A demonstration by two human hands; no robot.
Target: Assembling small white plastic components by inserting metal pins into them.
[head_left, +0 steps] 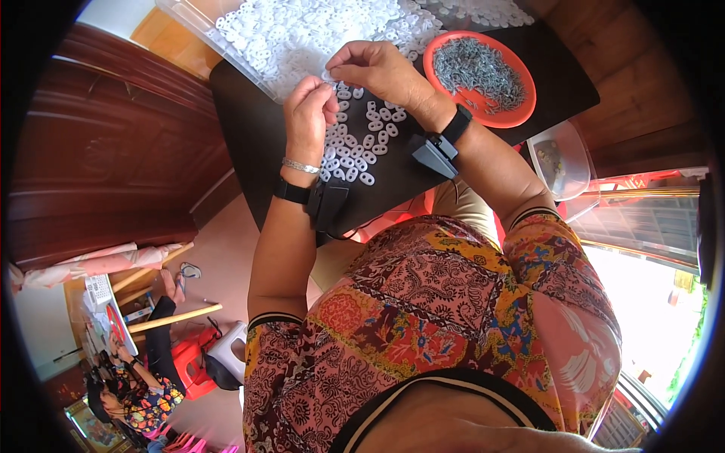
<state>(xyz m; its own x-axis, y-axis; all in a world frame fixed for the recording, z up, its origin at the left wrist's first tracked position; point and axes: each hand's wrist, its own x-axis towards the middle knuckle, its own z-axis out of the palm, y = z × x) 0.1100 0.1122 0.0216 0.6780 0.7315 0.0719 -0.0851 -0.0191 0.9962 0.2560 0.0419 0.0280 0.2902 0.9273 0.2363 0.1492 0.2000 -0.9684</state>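
Note:
My right hand pinches a small white plastic piece between thumb and fingertips, above the front of a heap of similar pieces. Close below it, my left hand has its fingers curled together, the tips near that piece. What the left fingers hold, if anything, is too small to make out. Under and beside the hands, several loose white oval pieces with two holes lie scattered on the dark table. To the right stands a red-orange round tray of small grey metal pins.
A clear plastic bin holds the white heap at the table's far side. A translucent tub sits beyond the table's right edge. At lower left another person sits by a small table, near a red stool.

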